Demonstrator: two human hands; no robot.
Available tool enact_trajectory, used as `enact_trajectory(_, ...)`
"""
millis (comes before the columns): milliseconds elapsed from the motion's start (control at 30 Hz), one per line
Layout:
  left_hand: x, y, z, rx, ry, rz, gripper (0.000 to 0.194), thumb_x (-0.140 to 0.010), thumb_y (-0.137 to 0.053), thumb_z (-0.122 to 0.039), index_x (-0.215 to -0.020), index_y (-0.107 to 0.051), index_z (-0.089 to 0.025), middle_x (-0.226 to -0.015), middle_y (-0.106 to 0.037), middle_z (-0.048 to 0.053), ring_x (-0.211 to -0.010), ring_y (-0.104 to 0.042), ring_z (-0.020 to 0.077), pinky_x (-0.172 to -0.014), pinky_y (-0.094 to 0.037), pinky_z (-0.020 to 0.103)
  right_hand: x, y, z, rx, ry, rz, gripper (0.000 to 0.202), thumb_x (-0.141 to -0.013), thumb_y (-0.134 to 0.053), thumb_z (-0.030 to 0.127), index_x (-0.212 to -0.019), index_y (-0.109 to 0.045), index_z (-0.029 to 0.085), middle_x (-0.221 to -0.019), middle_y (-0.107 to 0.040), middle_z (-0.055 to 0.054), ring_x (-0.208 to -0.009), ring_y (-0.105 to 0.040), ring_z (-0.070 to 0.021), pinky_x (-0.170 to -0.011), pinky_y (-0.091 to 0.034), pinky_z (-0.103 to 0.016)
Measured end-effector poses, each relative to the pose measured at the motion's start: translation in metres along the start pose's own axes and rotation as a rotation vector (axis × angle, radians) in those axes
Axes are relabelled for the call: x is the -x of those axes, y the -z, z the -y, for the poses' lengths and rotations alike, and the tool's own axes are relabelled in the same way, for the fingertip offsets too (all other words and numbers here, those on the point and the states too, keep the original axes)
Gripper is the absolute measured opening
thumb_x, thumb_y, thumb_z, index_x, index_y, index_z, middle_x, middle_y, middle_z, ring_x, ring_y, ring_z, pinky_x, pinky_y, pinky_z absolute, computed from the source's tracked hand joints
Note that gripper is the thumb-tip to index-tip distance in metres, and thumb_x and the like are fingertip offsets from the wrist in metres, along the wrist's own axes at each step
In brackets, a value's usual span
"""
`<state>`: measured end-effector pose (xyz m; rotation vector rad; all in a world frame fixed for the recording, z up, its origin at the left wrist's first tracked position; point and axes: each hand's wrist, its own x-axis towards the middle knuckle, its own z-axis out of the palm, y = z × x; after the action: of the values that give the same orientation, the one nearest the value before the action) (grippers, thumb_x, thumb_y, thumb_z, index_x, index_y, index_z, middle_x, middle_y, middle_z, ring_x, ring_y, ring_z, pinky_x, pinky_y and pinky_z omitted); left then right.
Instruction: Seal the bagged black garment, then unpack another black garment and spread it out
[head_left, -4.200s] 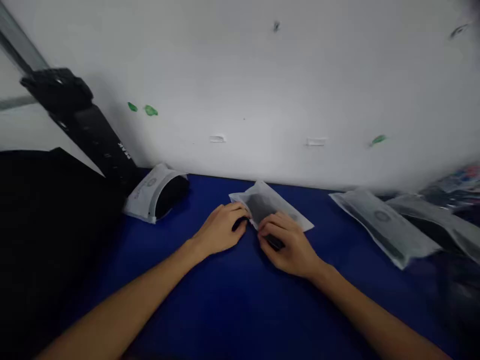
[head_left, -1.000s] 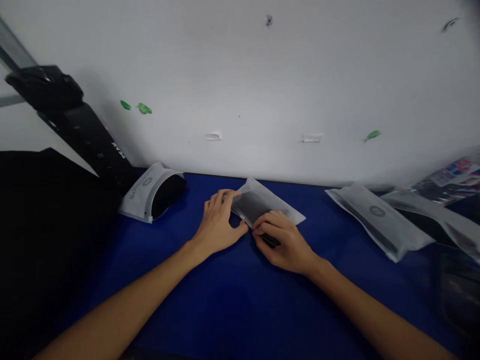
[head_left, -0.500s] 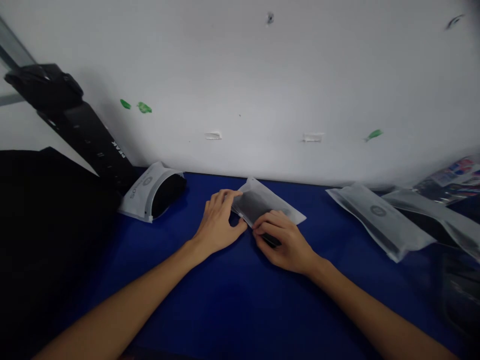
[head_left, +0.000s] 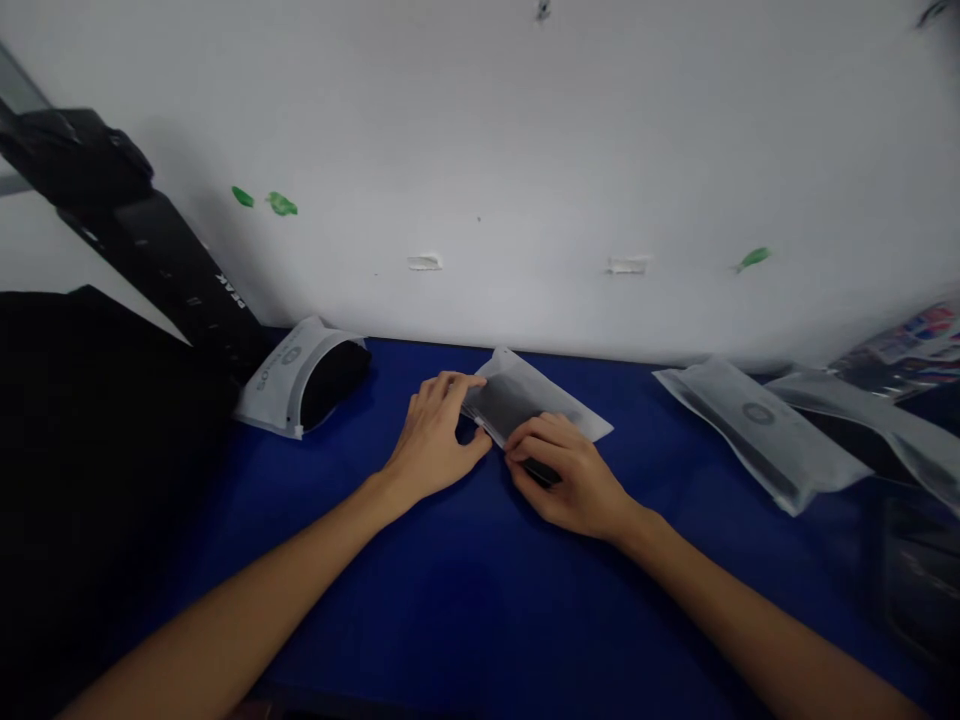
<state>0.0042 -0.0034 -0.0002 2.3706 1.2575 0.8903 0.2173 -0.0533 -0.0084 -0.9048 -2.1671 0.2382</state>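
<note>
- Here, on the flat blue table top (head_left: 450,600), near the white wall (head_left: 487,130): a small frosted translucent plastic pouch with a dark flat item inside (head_left: 529,405), long axis running from near-left to far-right.
- Directly ahead of both hands, near end of the pouch lying between them, far end pointing away toward the wall.
- Left hand (head_left: 435,440): fingers bent and laid over the pouch's left near corner, thumb tucked toward the edge; pressing or pinching, cannot tell which.
- Right hand (head_left: 570,475): curled over the near right edge, fingertips (head_left: 525,440) pinching the pouch mouth against something dark beneath.
- Both hands touching the pouch, about equally near; thumbs almost meeting at the near edge.
- Pouch film thin, matte, slightly crinkled, likely slippery and limp.
- Further left, well apart: a frosted white pouch bulging with a rounded black item (head_left: 307,380), beside a slanted black bar with white lettering (head_left: 172,265).
- Far left: a large black mass (head_left: 82,450), shape unclear.
- To the right, well apart: a long frosted sealed pouch with a round logo (head_left: 757,430), more packets behind it, blurred.
</note>
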Motion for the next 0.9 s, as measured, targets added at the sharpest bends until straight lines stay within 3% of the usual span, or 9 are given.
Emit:
enact_trajectory(300, -0.0033, 0.0044, 0.0056, -0.009, -0.04, 0.029, 0.048, -0.09, -0.065, -0.013, -0.135, -0.056, -0.026, -0.135, -0.063, 0.006, -0.128, -0.055, 0.0304, -0.109, -0.049, 0.05, -0.0001, 0.0016, 0.0018, 0.011, -0.015, 0.023, 0.018, -0.093, -0.061, 0.006, -0.087, -0.057, 0.023, -0.094, -0.071, -0.005, -0.082, -0.059, -0.0204, -0.077, -0.044, -0.041)
enact_trajectory(900, -0.0046, 0.0072, 0.0087, -0.003, -0.08, 0.047, 0.051, -0.088, -0.07, -0.019, -0.136, -0.056, -0.027, -0.136, -0.064, 0.006, -0.126, -0.058, 0.0303, -0.109, -0.048, 0.051, 0.0002, 0.0021, 0.0009, 0.016, -0.037, 0.041, 0.018, -0.093, -0.061, 0.006, -0.088, -0.058, 0.023, -0.096, -0.071, -0.005, -0.084, -0.06, -0.0215, -0.077, -0.043, -0.041)
